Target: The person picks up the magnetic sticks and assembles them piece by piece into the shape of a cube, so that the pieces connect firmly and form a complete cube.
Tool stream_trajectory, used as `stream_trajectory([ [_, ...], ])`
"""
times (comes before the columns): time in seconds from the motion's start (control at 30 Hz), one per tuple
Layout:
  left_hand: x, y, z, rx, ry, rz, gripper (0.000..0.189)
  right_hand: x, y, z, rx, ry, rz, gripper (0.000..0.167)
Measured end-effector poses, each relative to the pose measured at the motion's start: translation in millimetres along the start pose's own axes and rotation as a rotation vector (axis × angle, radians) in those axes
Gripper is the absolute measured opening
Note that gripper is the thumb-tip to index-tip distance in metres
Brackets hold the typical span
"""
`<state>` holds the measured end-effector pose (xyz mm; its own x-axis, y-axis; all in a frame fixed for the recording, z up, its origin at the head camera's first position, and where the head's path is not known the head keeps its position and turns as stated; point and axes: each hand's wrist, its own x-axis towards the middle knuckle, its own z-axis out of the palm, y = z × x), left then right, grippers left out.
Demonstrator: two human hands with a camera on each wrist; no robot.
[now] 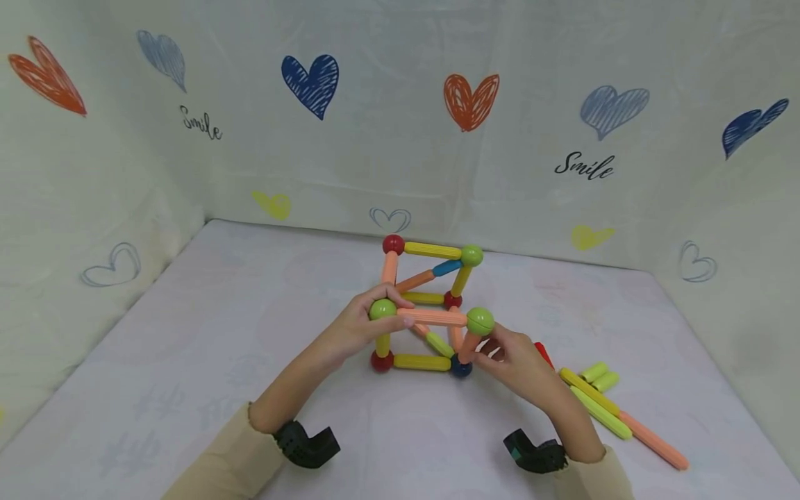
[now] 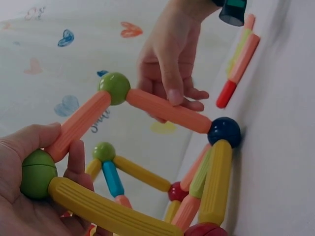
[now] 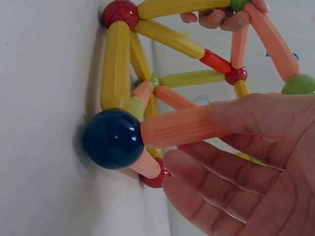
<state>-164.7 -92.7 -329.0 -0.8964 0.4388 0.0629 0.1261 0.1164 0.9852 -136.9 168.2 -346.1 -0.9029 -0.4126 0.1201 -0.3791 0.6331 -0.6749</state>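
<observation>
A frame of coloured rods and balls stands on the table in front of me. My left hand (image 1: 353, 330) grips the front upper-left green ball (image 2: 38, 174), its thumb and fingers also about the end of the top salmon rod (image 1: 434, 317). My right hand (image 1: 519, 364) pinches the salmon upright (image 3: 184, 125) between thumb and fingers. That rod runs from the dark blue ball (image 3: 113, 139) on the table up to the other front green ball (image 1: 480, 321). A yellow rod (image 1: 421, 362) joins the blue ball to a red ball (image 1: 382, 360) along the bottom.
Loose rods lie to the right of my right hand: a yellow one (image 1: 590, 391), a lime one (image 1: 601, 413), a salmon one (image 1: 654, 440) and short lime pieces (image 1: 605, 381). A red piece (image 1: 544, 354) shows behind the hand. A heart-printed white cloth (image 1: 400, 160) rises behind the table.
</observation>
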Motion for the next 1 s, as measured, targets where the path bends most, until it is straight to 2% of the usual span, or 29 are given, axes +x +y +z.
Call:
stream_trajectory([
  [0.23,0.4,-1.5,0.1,0.005,-0.006,0.003,0.027,-4.8,-1,-12,-0.031,0.04,0.035,0.023],
  [0.47,-0.4,0.4,0.3,0.018,-0.003,0.002,0.025,-11.6,6,-30,-0.066,0.093,0.165,0.022],
  [0.67,0.2,0.4,-0.8,0.006,-0.009,-0.008,0.024,-20.1,25,-48,-0.132,0.112,0.279,0.027],
  [0.83,0.3,0.6,-1.1,0.014,-0.009,-0.004,0.024,-30.1,46,-62,-0.19,0.106,0.335,0.03],
  [1.0,0.1,2.2,-1.1,0.014,-0.008,-0.013,0.025,-43.9,68,-78,-0.219,0.07,0.42,0.038],
])
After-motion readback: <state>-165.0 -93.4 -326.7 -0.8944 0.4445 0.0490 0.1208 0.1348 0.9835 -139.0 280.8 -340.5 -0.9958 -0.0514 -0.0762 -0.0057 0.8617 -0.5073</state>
